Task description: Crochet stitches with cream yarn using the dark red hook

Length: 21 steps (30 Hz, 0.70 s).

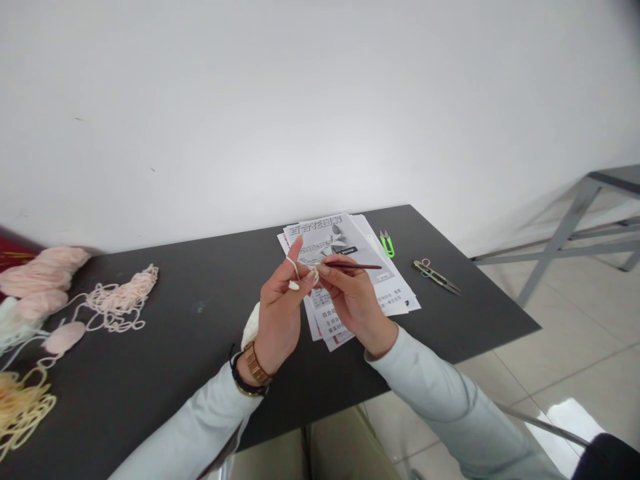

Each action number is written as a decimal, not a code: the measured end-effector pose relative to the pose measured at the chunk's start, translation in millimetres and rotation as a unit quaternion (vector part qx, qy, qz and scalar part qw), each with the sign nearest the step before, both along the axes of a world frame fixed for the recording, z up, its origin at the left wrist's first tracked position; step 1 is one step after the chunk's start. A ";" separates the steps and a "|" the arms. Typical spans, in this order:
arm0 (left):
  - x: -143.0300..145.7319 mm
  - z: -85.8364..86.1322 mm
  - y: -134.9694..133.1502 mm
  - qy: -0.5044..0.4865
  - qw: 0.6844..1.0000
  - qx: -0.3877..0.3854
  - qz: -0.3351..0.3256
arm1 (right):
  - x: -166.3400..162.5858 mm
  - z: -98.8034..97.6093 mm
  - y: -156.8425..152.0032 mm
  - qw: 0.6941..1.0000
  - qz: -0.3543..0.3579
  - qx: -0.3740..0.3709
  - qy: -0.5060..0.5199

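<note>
Over the sheets [400, 303]: our left hand [283, 307] pinches white yarn [294, 285], forefinger raised; our right hand [350, 293] curls round the hook [357, 266].
Title [316, 225]: we read 百合花图解.
Small print [334, 327]: blurred, partly behind our hands.
Hook tip: we cannot make it out.

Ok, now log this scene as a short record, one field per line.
left hand: pinches white yarn, a strand round the raised index finger
right hand: holds a slim dark crochet hook; tip hard to make out
surface: black table against a white wall
under the hands: printed sheets, loosely stacked
yarn at left: pale pink yarn; yellow yarn, nearer the wearer
tools right of sheets: green thread snips; metal thread snips farther right
</note>
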<state>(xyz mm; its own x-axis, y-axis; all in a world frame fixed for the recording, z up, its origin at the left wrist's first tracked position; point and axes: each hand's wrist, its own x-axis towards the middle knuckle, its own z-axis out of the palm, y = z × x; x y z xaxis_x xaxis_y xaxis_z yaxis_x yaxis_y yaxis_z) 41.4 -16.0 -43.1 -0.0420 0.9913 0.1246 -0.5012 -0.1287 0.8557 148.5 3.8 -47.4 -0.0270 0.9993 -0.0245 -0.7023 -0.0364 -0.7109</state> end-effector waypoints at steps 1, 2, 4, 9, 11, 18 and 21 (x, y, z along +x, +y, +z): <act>-0.6 1.0 -0.8 0.002 1.000 0.003 -0.006 | 1.4 0.3 0.4 1.000 0.001 0.000 0.003; -1.4 1.9 -1.6 0.002 1.000 0.002 -0.011 | 2.8 0.5 0.8 1.000 0.001 0.000 0.005; -3.8 4.0 -2.8 -0.003 1.000 -0.006 -0.023 | 5.9 0.9 1.8 1.000 -0.001 0.003 0.003; -13.8 8.4 2.9 0.017 0.997 -0.030 -0.067 | 11.9 0.8 3.5 0.999 -0.035 0.024 -0.023; -17.6 10.9 7.7 0.048 0.996 -0.020 -0.068 | 12.7 -0.1 2.7 0.996 -0.044 0.051 -0.055; -26.1 25.3 15.1 0.019 0.982 -0.045 -0.183 | 11.4 -2.6 -1.5 0.980 -0.067 0.124 -0.139; -27.2 24.8 15.3 0.055 0.984 -0.041 -0.161 | 11.4 -4.3 -2.3 0.974 -0.072 0.140 -0.164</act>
